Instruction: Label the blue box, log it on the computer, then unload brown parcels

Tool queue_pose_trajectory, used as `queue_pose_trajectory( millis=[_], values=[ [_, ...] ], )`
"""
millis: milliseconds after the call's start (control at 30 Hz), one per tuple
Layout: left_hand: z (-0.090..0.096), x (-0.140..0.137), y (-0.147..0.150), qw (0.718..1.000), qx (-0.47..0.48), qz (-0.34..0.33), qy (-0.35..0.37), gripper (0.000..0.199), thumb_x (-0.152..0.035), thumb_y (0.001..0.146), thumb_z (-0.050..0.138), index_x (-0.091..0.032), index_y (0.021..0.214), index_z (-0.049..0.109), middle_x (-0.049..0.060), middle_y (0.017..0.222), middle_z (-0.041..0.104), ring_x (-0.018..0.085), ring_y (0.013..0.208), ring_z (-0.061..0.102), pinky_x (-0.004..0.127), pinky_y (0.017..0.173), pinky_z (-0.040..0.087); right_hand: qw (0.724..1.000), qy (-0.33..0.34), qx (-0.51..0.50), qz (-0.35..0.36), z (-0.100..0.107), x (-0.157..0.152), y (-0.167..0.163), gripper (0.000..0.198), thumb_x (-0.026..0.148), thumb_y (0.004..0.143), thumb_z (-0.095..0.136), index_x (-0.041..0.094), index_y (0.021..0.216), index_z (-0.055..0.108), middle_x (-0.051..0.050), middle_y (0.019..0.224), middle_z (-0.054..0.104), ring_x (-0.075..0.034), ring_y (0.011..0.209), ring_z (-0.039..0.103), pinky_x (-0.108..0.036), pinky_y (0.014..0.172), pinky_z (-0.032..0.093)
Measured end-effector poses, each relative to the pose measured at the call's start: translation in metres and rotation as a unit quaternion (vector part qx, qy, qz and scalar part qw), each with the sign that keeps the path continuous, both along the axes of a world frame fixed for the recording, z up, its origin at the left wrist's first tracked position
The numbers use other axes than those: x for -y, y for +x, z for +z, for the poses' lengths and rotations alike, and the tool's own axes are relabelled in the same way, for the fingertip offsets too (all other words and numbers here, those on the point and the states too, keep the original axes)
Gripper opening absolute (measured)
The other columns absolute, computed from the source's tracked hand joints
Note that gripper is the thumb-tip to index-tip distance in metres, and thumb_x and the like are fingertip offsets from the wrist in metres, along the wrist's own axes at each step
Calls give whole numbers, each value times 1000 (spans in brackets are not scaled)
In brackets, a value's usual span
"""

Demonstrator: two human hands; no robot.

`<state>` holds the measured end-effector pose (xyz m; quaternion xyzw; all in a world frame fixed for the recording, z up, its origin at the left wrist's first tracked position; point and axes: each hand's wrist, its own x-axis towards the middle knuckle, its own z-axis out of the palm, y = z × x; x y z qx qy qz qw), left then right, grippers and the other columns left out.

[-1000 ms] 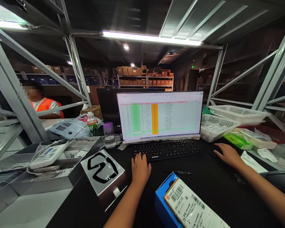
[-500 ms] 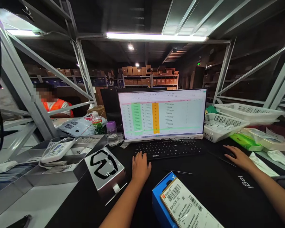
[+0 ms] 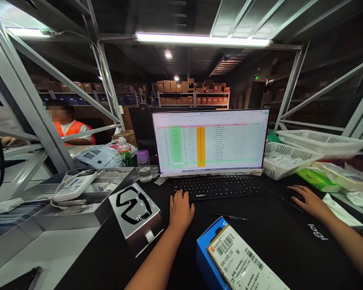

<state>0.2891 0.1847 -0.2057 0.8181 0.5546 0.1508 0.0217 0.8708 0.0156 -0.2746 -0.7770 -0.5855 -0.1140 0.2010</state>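
My left hand [image 3: 181,208] lies with fingers stretched over the lower left edge of a black keyboard [image 3: 218,186]. Out to the right, my right hand [image 3: 311,202] rests over a dark computer mouse [image 3: 297,196], which is mostly hidden against the black desk mat [image 3: 272,233]. A monitor [image 3: 230,141] behind the keyboard displays a spreadsheet with green and orange columns. Left of my left forearm sits a silver box [image 3: 125,221] with a black outline printed on top. Between my arms are a blue box [image 3: 204,253], a labelled carton [image 3: 245,262] lying on it, and a pen [image 3: 234,217].
Grey trays [image 3: 75,221] with packaged goods and a purple-lidded bottle [image 3: 144,169] stand left. White plastic baskets [image 3: 290,161] and a green packet [image 3: 317,179] are at right. Beyond the metal frame sits a person in an orange vest [image 3: 71,131]; stocked shelves [image 3: 193,94] stand behind.
The view has shifted slightly, so most desk things appear a little further right. Both hands keep their places at the keyboard and mouse.
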Motion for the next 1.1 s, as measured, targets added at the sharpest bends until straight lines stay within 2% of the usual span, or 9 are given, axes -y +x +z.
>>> queue_pose_trajectory(
  millis=[367,500,733,900,1100],
  values=[
    [-2,1,1,1000,0,-1,11,51,-22,96,51,-10,146,53,19,159,47,33,152,38,54,129,24,1000,-10,-13,-17,5,1,-7,60,55,90,43,22,135,65,-18,142,58,-36,132,59,-50,114,48],
    [-2,1,0,1000,-1,-3,10,52,-22,96,51,-10,146,53,19,158,48,33,152,38,54,129,24,1000,-5,-17,-15,2,0,-4,62,55,89,43,20,136,64,-21,143,57,-36,133,58,-49,113,49],
    [-1,1,0,1000,-4,3,3,52,-22,95,51,-12,146,53,16,159,48,31,152,38,52,129,23,999,26,-35,-5,-3,-3,0,60,56,86,46,24,135,62,-17,137,62,-36,129,62,-49,113,50],
    [-1,2,0,1000,-7,5,0,53,-22,95,49,-13,147,53,16,159,48,31,153,36,53,129,23,998,31,-46,-22,-6,-8,3,64,62,84,47,23,132,64,-18,138,62,-36,130,62,-48,114,49],
    [2,5,0,1000,-13,3,-1,53,-22,96,49,-12,148,53,17,160,47,31,153,37,53,129,23,997,45,-41,-46,-15,-15,9,71,65,83,47,19,135,62,-24,142,58,-41,134,58,-51,115,47]
  ],
)
